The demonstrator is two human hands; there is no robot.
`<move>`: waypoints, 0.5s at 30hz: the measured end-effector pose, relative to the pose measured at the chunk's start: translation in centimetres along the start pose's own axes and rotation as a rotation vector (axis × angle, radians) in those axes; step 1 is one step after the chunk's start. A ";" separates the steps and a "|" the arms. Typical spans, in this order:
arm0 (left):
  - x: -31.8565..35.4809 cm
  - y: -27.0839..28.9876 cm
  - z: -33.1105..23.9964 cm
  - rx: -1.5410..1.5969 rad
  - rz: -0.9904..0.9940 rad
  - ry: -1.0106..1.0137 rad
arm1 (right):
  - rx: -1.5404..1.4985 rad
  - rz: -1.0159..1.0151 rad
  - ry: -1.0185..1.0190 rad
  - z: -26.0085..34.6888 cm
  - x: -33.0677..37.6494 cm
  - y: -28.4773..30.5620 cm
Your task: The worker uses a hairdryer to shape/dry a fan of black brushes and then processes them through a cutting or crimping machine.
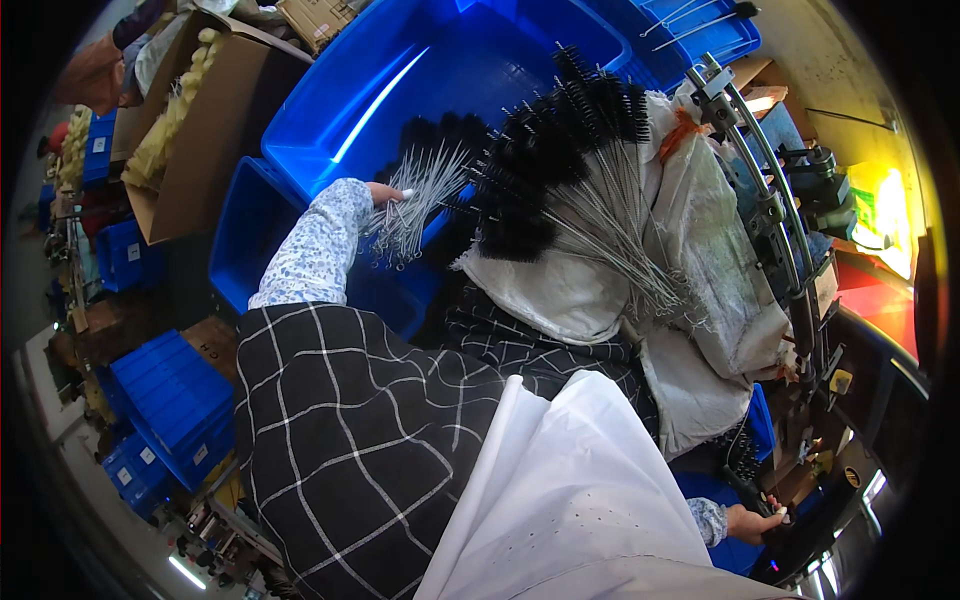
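My left hand (387, 193) is closed around a bunch of wire brushes (418, 205), by their thin silver wire stems with looped ends. The dark bristle heads of this bunch lie toward the blue bin behind it. To its right, a larger pile of black-bristled wire brushes (610, 225) rests on a whitish woven sack (560, 295), stems pointing toward me. Far off at the lower right, my right hand (752, 523) has its fingers drawn together beside a dark bristled item. What it holds, if anything, is too small to make out.
A large blue bin (440, 90) stands ahead, with a smaller blue bin (250, 235) at its left. A metal-framed machine (765, 190) rises on the right. Beyond the left side are an open cardboard box (200, 130) and stacked blue crates (175, 400).
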State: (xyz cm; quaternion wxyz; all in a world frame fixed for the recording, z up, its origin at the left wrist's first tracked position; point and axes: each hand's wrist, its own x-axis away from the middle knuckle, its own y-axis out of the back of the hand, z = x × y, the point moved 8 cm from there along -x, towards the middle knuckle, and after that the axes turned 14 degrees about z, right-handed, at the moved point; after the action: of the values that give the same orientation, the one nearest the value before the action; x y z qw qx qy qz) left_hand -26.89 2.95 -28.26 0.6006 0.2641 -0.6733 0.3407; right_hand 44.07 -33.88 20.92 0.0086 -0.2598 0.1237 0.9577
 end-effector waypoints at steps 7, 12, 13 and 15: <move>4.0 0.2 -1.2 -0.253 -0.303 0.044 | 0.004 -0.044 -0.010 -0.7 0.2 0.9; 6.4 0.2 -2.0 -0.452 -0.358 0.086 | -0.039 -0.033 -0.025 -1.3 0.1 0.7; 6.8 0.2 -2.2 -0.503 -0.370 0.098 | -0.040 -0.033 -0.026 -1.4 0.1 0.7; 7.8 -0.1 -2.6 -0.606 -0.394 0.123 | -0.028 -0.032 -0.028 -1.5 0.2 0.7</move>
State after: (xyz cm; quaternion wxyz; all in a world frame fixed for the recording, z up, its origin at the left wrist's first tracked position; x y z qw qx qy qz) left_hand -26.25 5.37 -20.46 0.7450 0.1779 -0.6426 0.0189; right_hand 44.63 -34.97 19.74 0.0219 -0.2482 0.1060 0.9626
